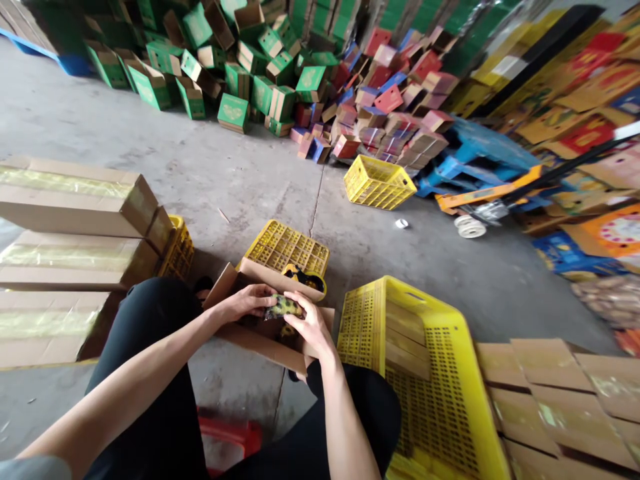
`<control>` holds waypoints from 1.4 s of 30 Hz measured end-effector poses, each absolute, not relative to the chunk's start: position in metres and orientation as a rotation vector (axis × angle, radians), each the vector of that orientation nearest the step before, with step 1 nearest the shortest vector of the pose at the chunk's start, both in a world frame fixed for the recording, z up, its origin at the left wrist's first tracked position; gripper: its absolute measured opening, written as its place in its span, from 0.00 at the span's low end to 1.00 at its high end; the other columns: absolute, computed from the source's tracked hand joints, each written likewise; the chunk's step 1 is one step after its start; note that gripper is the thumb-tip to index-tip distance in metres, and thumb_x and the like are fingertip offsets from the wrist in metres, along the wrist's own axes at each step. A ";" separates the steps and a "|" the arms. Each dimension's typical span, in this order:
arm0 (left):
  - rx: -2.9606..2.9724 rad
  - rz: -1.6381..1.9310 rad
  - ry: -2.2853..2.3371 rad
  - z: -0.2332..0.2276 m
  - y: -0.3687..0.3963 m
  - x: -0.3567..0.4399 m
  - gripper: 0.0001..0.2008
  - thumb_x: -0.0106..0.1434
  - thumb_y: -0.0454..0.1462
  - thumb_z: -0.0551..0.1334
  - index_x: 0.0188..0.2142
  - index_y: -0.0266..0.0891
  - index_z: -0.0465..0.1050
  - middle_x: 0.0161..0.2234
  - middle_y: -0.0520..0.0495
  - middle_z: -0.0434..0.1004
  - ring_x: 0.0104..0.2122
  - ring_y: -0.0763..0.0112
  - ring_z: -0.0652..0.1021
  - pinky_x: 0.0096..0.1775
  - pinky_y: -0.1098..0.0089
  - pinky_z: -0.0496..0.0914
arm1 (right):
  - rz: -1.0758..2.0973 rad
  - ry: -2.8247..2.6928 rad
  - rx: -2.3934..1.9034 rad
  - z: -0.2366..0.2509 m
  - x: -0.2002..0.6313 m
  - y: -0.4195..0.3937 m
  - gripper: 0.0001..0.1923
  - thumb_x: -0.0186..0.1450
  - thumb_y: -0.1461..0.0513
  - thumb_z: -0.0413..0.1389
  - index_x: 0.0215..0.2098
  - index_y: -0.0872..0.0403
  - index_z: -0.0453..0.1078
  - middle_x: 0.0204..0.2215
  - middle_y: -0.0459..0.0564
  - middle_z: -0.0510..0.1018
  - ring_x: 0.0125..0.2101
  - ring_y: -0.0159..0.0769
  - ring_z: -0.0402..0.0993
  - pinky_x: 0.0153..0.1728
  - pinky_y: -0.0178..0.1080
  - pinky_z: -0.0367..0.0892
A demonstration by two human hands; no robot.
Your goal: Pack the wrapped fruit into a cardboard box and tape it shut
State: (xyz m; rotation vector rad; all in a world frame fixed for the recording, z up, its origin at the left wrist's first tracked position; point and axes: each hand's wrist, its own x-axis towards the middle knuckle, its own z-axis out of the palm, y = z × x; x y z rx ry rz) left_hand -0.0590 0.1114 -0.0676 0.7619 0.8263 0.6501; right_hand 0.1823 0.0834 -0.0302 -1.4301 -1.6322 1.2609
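Observation:
A small glossy packet (pixel 283 307), patterned yellow-green and black, is held between my two hands over an open cardboard box (pixel 265 345). My left hand (pixel 251 299) grips its left end with closed fingers. My right hand (pixel 309 320) has its thumb and fingers closed round the right end. What the packet contains cannot be made out. Dark and yellow items sit inside the box, largely hidden by my hands. Just past the box's far flap, a yellow and black object (pixel 300 275) lies on an upturned yellow crate (pixel 283 243).
Taped cartons (pixel 65 260) are stacked at left. On my right stands a large yellow crate (pixel 450 347) holding flat cardboard, with more cartons (pixel 560 393) beside it. Farther off are a small yellow crate (pixel 375 193), a pallet jack (pixel 493 200) and heaped green boxes (pixel 233 112).

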 end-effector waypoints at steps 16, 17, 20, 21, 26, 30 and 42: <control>0.864 0.711 0.831 -0.077 0.117 -0.061 0.29 0.44 0.34 0.82 0.47 0.38 0.81 0.43 0.45 0.84 0.43 0.60 0.81 0.49 0.62 0.72 | 1.387 -1.228 -1.495 -0.039 0.194 0.087 0.23 0.58 0.48 0.71 0.48 0.49 0.82 0.50 0.55 0.86 0.54 0.52 0.82 0.61 0.54 0.72; 0.872 0.714 0.820 -0.077 0.117 -0.061 0.29 0.44 0.34 0.82 0.48 0.38 0.81 0.43 0.45 0.84 0.43 0.60 0.81 0.50 0.62 0.71 | 1.394 -1.238 -1.509 -0.038 0.193 0.087 0.22 0.58 0.47 0.71 0.46 0.49 0.82 0.47 0.54 0.87 0.51 0.51 0.82 0.58 0.53 0.73; 0.894 0.718 0.806 -0.077 0.117 -0.061 0.28 0.46 0.34 0.81 0.48 0.39 0.81 0.44 0.45 0.85 0.44 0.60 0.80 0.50 0.62 0.70 | 1.427 -1.242 -1.556 -0.033 0.189 0.085 0.20 0.59 0.44 0.69 0.39 0.49 0.83 0.39 0.51 0.87 0.43 0.48 0.83 0.48 0.49 0.77; 0.899 0.721 0.810 -0.077 0.117 -0.061 0.28 0.47 0.34 0.81 0.49 0.39 0.81 0.44 0.45 0.84 0.44 0.60 0.80 0.51 0.62 0.70 | 1.434 -1.226 -1.566 -0.031 0.188 0.085 0.21 0.59 0.43 0.69 0.38 0.49 0.82 0.38 0.51 0.86 0.41 0.47 0.82 0.45 0.47 0.77; 0.912 0.727 0.814 -0.071 0.117 -0.059 0.29 0.49 0.36 0.81 0.51 0.39 0.81 0.44 0.45 0.84 0.45 0.59 0.80 0.51 0.62 0.70 | 1.425 -1.126 -1.563 -0.025 0.187 0.083 0.23 0.57 0.40 0.69 0.35 0.49 0.81 0.38 0.50 0.85 0.39 0.43 0.80 0.41 0.43 0.76; 0.929 0.733 0.800 -0.066 0.117 -0.058 0.29 0.50 0.39 0.82 0.51 0.38 0.81 0.43 0.46 0.84 0.44 0.60 0.80 0.50 0.63 0.70 | 1.434 -1.096 -1.555 -0.023 0.185 0.082 0.23 0.58 0.40 0.69 0.36 0.48 0.80 0.39 0.50 0.85 0.41 0.43 0.80 0.42 0.43 0.75; 0.929 0.740 0.846 -0.058 0.114 -0.058 0.26 0.52 0.47 0.81 0.46 0.37 0.82 0.39 0.46 0.84 0.37 0.65 0.81 0.45 0.66 0.72 | 1.509 -1.050 -1.527 -0.021 0.183 0.083 0.24 0.57 0.40 0.70 0.37 0.49 0.79 0.38 0.49 0.84 0.39 0.42 0.79 0.39 0.39 0.73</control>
